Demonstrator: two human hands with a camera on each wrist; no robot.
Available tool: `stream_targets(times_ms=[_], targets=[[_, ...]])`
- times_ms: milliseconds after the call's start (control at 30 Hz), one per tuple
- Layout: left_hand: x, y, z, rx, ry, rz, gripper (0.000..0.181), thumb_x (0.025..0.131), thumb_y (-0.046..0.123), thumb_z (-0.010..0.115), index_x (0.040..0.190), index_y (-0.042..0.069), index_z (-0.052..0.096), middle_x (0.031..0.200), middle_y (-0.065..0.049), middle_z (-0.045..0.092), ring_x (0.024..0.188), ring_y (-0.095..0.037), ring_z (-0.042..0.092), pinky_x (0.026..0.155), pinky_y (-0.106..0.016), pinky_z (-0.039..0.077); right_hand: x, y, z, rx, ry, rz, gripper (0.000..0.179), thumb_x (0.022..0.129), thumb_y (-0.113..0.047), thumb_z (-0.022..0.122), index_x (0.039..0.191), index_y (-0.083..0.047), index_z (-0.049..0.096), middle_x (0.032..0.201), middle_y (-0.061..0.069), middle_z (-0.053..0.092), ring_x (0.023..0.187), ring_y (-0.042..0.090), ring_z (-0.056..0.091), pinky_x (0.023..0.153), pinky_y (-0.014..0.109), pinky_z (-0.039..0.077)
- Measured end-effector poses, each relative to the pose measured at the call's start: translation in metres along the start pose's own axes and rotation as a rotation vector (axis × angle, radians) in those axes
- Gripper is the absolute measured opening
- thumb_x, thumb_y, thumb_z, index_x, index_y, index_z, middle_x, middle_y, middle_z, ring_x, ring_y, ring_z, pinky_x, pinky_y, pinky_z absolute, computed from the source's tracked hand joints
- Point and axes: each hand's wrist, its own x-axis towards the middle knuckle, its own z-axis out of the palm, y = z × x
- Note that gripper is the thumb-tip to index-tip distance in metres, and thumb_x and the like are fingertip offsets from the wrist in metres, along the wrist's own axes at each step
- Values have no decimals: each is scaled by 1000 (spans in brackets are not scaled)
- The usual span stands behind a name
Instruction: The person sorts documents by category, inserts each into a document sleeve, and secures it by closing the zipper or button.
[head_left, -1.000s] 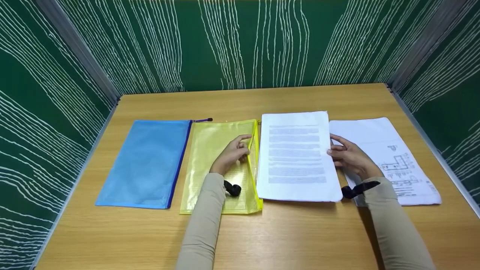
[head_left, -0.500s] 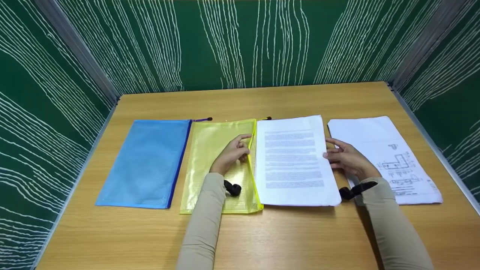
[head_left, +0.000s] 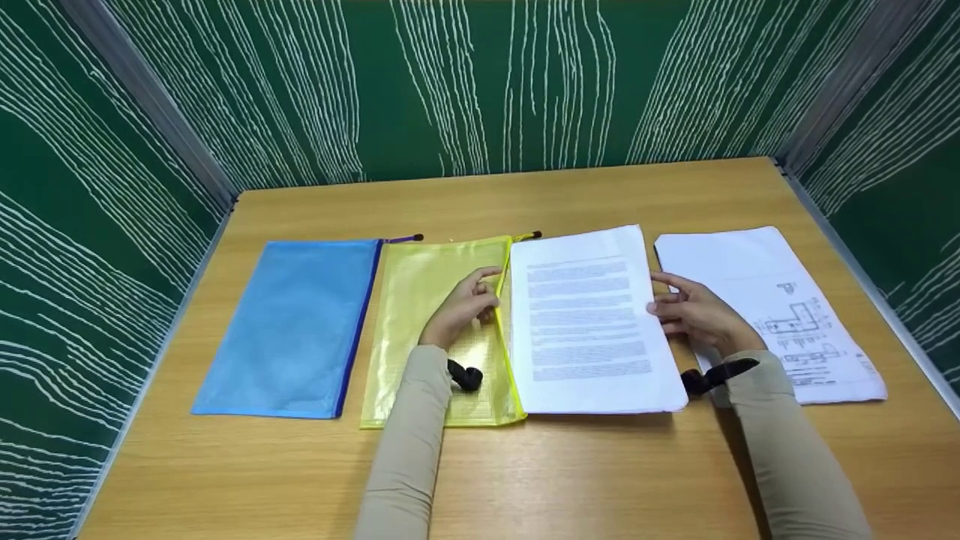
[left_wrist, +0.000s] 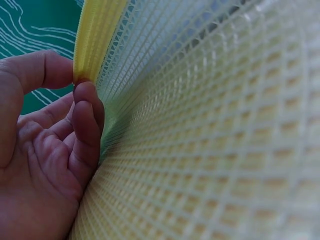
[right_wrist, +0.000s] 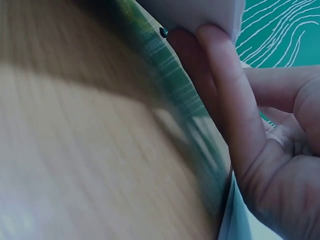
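Note:
My left hand (head_left: 461, 311) pinches the zip edge of a yellow mesh zip folder (head_left: 420, 292). That edge is lifted, and the left wrist view shows the folder's mouth parted beside the yellow zipper tape (left_wrist: 97, 40). To the right, my right hand (head_left: 705, 319) grips a stack of printed sheets (head_left: 589, 315) by its right edge, thumb on top. The stack is raised a little off the table, and its left edge meets the folder's mouth; whether it is inside I cannot tell. In the right wrist view, fingers (right_wrist: 232, 95) hold the paper's edge from beneath.
A blue zip folder (head_left: 292, 330) with a dark blue zip lies at the left. At the right, partly behind my right hand, lies another stack of white sheets (head_left: 735, 262) with a printed drawing. Green walls (head_left: 420, 82) with white lines border the wooden table (head_left: 585, 480).
My right hand has brought the printed sheets left and slightly toward me, up to the yellow folder's mouth. In the last half second they barely shift. My left hand stays in place.

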Motion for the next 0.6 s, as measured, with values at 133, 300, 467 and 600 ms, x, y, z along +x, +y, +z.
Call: stream_targets(times_ms=[133,300,467,600], targets=[[0,-1,0,3,3,-4,57,89,-1,51,143,16,42,71,3,37,63,-16,39,60,-28,37,0,-1,0,1,12,-5,82,90,-6,66,155,-11,16,95,-2,68,76,13,70,61,25,58],[0,-1,0,11,1,-2,57,90,0,51,143,17,41,70,2,37,62,-16,39,60,-28,38,0,-2,1,1,11,4,83,89,-5,66,155,-11,16,95,-2,69,75,13,70,61,25,58],[0,0,-1,23,-14,-3,57,90,2,50,144,18,40,68,2,37,61,-16,39,60,-28,37,2,-1,1,-22,-10,-5,82,90,-5,64,155,-9,13,96,-2,70,78,15,71,63,27,59],[0,0,-1,33,-17,-5,57,91,2,50,144,17,39,69,2,37,62,-16,40,61,-28,38,4,-4,1,-36,-15,-8,80,91,-6,64,154,-9,16,97,-2,70,79,15,71,64,27,59]])
